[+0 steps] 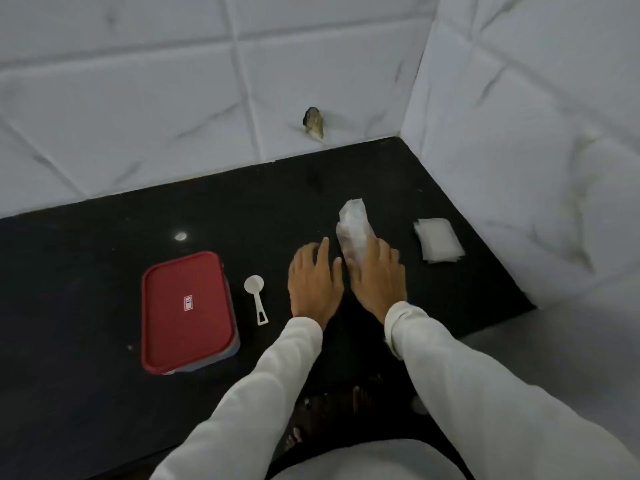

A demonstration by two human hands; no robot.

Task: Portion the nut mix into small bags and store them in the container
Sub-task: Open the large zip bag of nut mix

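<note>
Centre of frame: right hand (375,271) over near end of nut mix bag (353,223) — gripping or resting, cannot tell; left hand (313,275) beside, fingers straight. Red-lidded container (187,310) lower left.

Only one view for me: head-worn wide-angle camera, looking forward and steeply down at the dark bench (86,254) from close above; tiled wall (138,98) far and right.

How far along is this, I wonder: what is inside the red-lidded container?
The red lid covers the container fully. Only a strip of its pale side wall shows. Whatever is inside, bags or nothing, is hidden.
</note>
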